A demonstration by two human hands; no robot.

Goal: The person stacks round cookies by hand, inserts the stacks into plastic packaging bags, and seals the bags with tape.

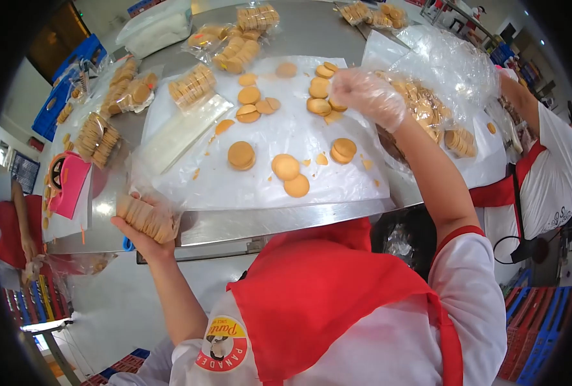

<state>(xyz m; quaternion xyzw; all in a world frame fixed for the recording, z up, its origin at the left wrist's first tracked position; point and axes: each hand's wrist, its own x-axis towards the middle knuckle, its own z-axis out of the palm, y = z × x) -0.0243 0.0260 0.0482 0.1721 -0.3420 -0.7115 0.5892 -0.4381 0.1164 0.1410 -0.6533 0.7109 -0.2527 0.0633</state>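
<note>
Bag of biscuits (pixel 146 219) clasped in left grip (pixel 152 249), bench (pixel 234 223) edge just beside; likely light, slippery, brittle: support lengthwise from beneath. Farther, gloved right grip (pixel 375 100) borders loose biscuits (pixel 319 88); whether it grasps one cannot be told.

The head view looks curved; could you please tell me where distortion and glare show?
Head view: fisheye bending, with blacked-out corners; head view: white glints on the clear plastic sheeting, and a bright reflection on the steel table beside the left hand.
</note>
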